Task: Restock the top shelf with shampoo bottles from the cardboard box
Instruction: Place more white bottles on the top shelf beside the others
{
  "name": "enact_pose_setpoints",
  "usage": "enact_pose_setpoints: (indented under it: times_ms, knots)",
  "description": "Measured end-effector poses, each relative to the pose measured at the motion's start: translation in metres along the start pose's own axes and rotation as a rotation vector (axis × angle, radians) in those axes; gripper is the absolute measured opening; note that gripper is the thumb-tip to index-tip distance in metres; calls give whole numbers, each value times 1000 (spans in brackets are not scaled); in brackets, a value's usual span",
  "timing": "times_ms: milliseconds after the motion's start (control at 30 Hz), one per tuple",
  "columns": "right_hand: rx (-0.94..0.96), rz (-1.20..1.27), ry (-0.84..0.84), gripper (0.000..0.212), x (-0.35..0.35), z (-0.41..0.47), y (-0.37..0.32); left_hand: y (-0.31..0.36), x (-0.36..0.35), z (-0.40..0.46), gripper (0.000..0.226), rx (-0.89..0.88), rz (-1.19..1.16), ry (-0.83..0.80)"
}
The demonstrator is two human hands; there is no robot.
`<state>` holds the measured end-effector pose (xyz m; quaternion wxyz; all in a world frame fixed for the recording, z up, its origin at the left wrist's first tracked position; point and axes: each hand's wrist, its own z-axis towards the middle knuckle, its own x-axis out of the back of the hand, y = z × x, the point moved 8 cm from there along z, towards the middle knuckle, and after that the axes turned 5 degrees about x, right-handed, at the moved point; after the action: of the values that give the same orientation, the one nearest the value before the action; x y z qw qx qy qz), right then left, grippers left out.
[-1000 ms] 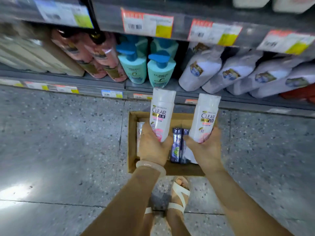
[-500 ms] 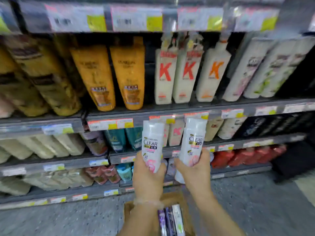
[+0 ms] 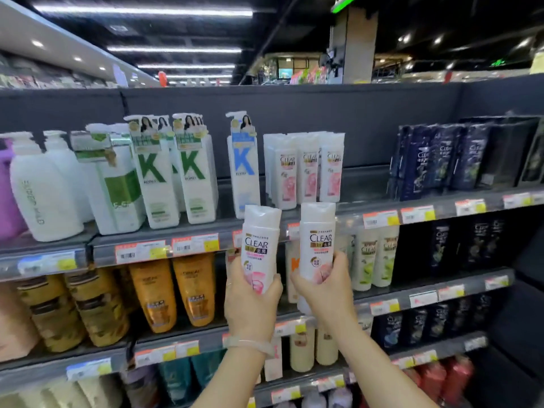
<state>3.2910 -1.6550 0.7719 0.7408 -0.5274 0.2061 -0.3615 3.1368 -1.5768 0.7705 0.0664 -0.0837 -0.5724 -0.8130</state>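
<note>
My left hand (image 3: 251, 301) grips a white and pink CLEAR shampoo bottle (image 3: 259, 242) held upright. My right hand (image 3: 325, 285) grips a second matching CLEAR bottle (image 3: 317, 240), also upright. Both bottles are raised in front of the top shelf's front edge (image 3: 350, 217), just below a row of the same white CLEAR bottles (image 3: 304, 169) standing on that shelf. To the right of that row the top shelf (image 3: 365, 184) has a bare stretch. The cardboard box is out of view.
On the top shelf, tall white "K" pump bottles (image 3: 173, 175) stand left of the CLEAR row and dark blue CLEAR bottles (image 3: 435, 160) stand to the right. Lower shelves hold orange bottles (image 3: 173, 293), pale green-labelled bottles (image 3: 374, 257) and dark bottles. Price tags line every shelf edge.
Both hands lifted their bottles from above the box on the floor up to the top shelf's level. The view rose from the floor and lower shelves to the top shelf; the box left the frame.
</note>
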Motion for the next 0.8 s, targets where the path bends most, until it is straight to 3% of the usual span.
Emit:
enact_pose_setpoints:
  times_ms: [400, 633, 800]
  knots:
    - [86, -26, -189, 53, 118, 104, -3, 84, -119, -31, 48, 118, -105, 134]
    - [144, 39, -274, 60, 125, 152, -24, 103, -125, -4, 48, 106, -38, 184]
    - [192, 92, -229, 60, 109, 186, -35, 116, -121, 37, 46, 30, -14, 175]
